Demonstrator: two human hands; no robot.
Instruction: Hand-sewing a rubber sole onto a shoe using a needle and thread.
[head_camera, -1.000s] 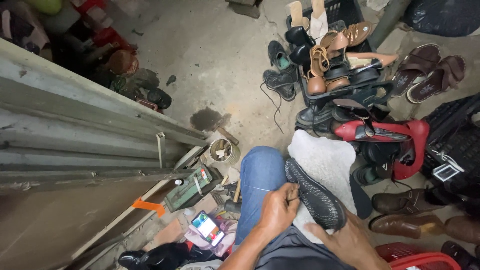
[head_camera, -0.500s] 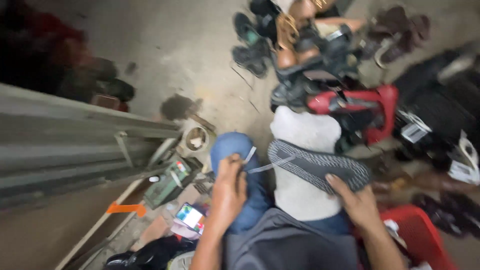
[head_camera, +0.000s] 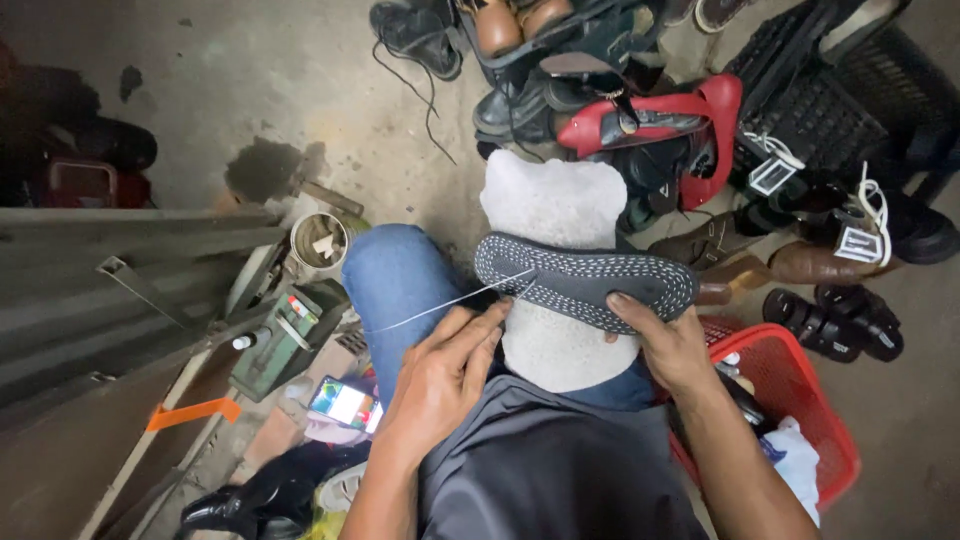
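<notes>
The left hand (head_camera: 440, 375) pinches a taut pale thread (head_camera: 450, 303); the right hand (head_camera: 668, 340) clasps the dark shoe sole (head_camera: 585, 280) on a white cloth (head_camera: 550, 215) over the knees; too hard a tug might snap the thread or tilt the sole off.

A cobbler's floor-level repair workshop: a worn concrete floor (head_camera: 250, 80) was crowded with a heap of used shoes (head_camera: 620, 110). Beside the heap stood a red plastic basket (head_camera: 800, 420), and well to its left a green tool box (head_camera: 285, 335) and a small tin (head_camera: 320, 240), against a grey metal shutter (head_camera: 100, 280).
</notes>
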